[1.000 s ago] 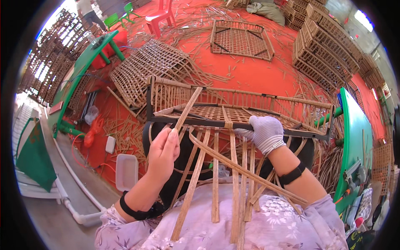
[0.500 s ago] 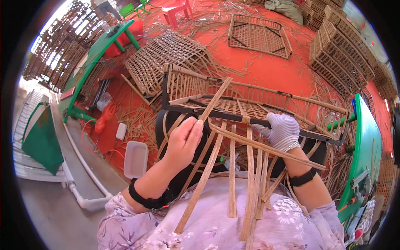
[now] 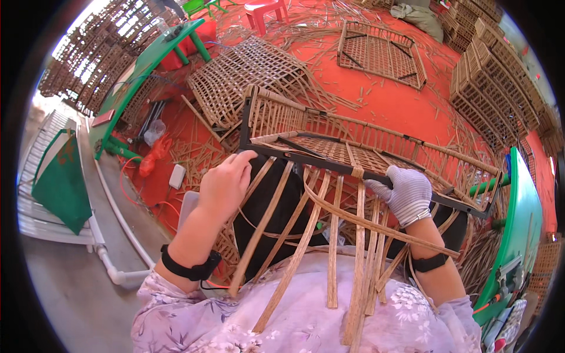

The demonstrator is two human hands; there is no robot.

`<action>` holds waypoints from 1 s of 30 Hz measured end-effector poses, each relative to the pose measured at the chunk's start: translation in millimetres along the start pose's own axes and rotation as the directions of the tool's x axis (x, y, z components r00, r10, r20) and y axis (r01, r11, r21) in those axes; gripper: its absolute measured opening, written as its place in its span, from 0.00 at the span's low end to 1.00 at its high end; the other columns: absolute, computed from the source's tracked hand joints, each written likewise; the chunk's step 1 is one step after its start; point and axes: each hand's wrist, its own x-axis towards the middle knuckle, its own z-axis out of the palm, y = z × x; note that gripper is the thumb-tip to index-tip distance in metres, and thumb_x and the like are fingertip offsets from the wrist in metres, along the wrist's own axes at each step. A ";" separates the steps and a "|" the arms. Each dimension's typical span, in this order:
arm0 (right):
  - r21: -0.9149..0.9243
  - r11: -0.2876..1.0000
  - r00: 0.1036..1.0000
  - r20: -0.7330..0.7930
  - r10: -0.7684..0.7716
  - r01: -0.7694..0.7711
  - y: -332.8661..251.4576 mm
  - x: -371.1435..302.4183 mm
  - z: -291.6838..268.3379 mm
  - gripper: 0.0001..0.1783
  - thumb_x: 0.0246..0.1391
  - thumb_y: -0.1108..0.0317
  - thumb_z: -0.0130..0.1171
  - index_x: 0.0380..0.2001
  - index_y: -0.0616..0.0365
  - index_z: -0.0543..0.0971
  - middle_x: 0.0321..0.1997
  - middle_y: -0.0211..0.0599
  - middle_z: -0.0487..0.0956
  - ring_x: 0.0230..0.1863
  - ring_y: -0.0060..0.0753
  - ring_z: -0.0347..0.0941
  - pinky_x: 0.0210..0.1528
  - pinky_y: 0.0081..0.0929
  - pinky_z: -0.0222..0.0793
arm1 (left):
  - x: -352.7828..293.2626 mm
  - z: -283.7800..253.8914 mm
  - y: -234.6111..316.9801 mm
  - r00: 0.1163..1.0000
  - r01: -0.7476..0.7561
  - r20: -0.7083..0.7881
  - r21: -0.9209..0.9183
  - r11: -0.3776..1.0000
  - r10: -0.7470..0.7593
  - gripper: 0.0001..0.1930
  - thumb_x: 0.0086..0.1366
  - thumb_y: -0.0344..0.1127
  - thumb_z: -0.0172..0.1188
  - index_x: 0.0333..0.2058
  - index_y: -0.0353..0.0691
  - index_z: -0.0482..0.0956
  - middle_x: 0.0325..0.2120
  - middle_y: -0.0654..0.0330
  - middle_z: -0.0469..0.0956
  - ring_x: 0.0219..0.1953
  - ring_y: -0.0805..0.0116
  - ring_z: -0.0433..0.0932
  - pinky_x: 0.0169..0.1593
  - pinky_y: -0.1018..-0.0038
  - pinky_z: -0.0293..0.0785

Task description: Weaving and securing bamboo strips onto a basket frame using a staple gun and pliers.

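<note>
A rectangular woven bamboo basket [image 3: 353, 154] with a dark front rim lies tilted across my lap. Several flat bamboo strips [image 3: 294, 259] hang from that rim toward my floral top; one longer strip [image 3: 382, 225] curves across them to the right. My right hand [image 3: 404, 194], in a striped glove, grips the rim right of the middle, thumb along its near side. Bare, my left hand [image 3: 225, 185] is beside the basket's left front corner, fingers bent and pressed together near the rim end. What its fingertips hold, if anything, is hidden.
Green tables [image 3: 509, 235] stand at right and left. An unfinished woven basket [image 3: 253, 76] and a flat tray-like frame [image 3: 382, 54] lie on the red floor among scattered strips. Stacked baskets [image 3: 491, 88] rise at the right. A red stool [image 3: 265, 12] stands far back.
My left hand has left the strip it held upright and moved left to the basket's corner. That strip now hangs down over the rim. My right hand keeps its grip; the view has shifted slightly.
</note>
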 end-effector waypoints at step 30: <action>-0.012 1.000 1.000 0.002 -0.013 0.013 -2.2 1.0 0.4 0.32 0.46 0.32 0.61 0.16 0.52 0.74 0.16 0.41 0.75 0.21 0.46 0.75 0.25 0.41 0.71 | 58.1 24.3 37.2 0.955 0.294 0.295 -0.955 -0.030 -0.042 0.17 0.76 0.41 0.46 0.28 0.39 0.71 0.13 0.69 0.62 0.18 0.77 0.65 0.30 0.76 0.68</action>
